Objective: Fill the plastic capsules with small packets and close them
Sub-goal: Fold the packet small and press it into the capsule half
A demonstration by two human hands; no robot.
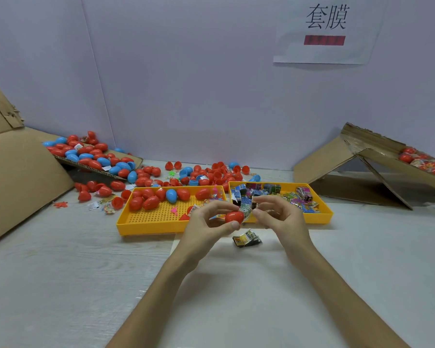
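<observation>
My left hand (209,219) grips a red capsule half (234,217) between thumb and fingers, just in front of the two yellow trays. A small printed packet (247,211) sticks out of the capsule's open right end, and my right hand (274,214) pinches it there. Another folded packet (247,241) lies on the table right below my hands. The left yellow tray (146,227) holds red and blue capsules. The right yellow tray (322,217) holds several small packets.
Loose red and blue capsules (204,174) lie scattered behind the trays. A cardboard ramp (96,162) at the left carries more capsules, and a cardboard box (387,159) at the right holds filled ones. A white wall with a paper sign (325,28) closes the back.
</observation>
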